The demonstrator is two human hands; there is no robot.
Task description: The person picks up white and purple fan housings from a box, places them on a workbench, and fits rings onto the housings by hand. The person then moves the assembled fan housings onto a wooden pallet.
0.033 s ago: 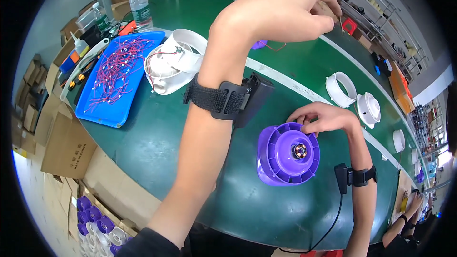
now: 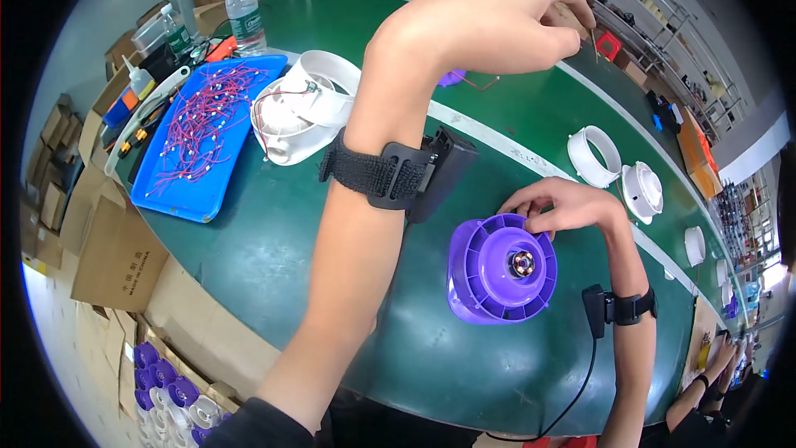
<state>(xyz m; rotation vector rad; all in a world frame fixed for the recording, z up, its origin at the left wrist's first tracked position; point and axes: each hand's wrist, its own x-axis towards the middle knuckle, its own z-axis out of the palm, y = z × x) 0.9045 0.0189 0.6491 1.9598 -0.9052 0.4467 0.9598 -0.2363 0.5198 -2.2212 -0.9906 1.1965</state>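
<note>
On the green table stands a purple round fan housing [image 2: 489,274] with ribs around its rim. A small motor core with copper windings [image 2: 522,264] shows in its centre. My right hand [image 2: 564,204] grips the housing's far rim between bent fingers and thumb. My left hand [image 2: 506,21] is raised over the far side of the table, its thumb and forefinger apart. A thin line shows just below the forefinger's tip; whether the hand touches it I cannot tell. Beneath this hand, a purple part [image 2: 452,78] with a red wire is mostly hidden.
At left lies a blue tray [image 2: 207,206] of red-and-purple wires, beside a white fan housing [image 2: 290,137]. A water bottle [image 2: 245,12] stands behind. White rings [image 2: 587,168] and a white round part [image 2: 640,191] sit at right. A co-worker's hand [image 2: 721,358] shows at far right.
</note>
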